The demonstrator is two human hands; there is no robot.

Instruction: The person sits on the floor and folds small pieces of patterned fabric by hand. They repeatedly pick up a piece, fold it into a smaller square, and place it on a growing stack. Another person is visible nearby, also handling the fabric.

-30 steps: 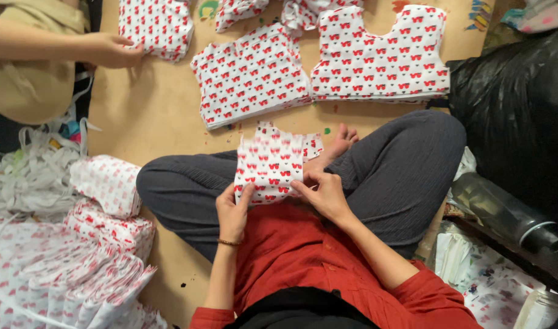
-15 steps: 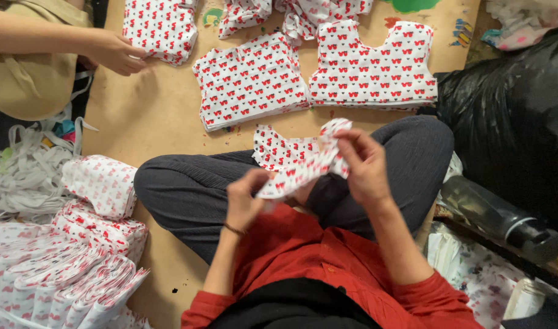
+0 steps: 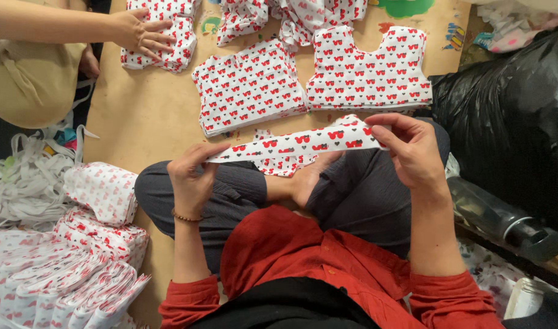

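I sit cross-legged in dark trousers and a red shirt. A folded piece of white cloth with red and black print (image 3: 297, 143) is stretched edge-on between my hands above my lap. My left hand (image 3: 190, 176) pinches its left end. Pinching the right end is my right hand (image 3: 413, 149), held higher. My bare foot shows under the cloth.
Two stacks of cut printed garment pieces (image 3: 248, 88) (image 3: 369, 72) lie on the tan floor mat (image 3: 145, 122). Another person's hand (image 3: 142, 33) rests on a third stack at top left. Printed cloth is piled at bottom left (image 3: 66, 268), white straps beside it. A black bag (image 3: 510, 122) and dark bottle (image 3: 504, 222) sit on the right.
I lifted the printed piece from my lap, then turned it and pulled it out flat between both hands, which moved apart. The other person's hand stays on the far stack.
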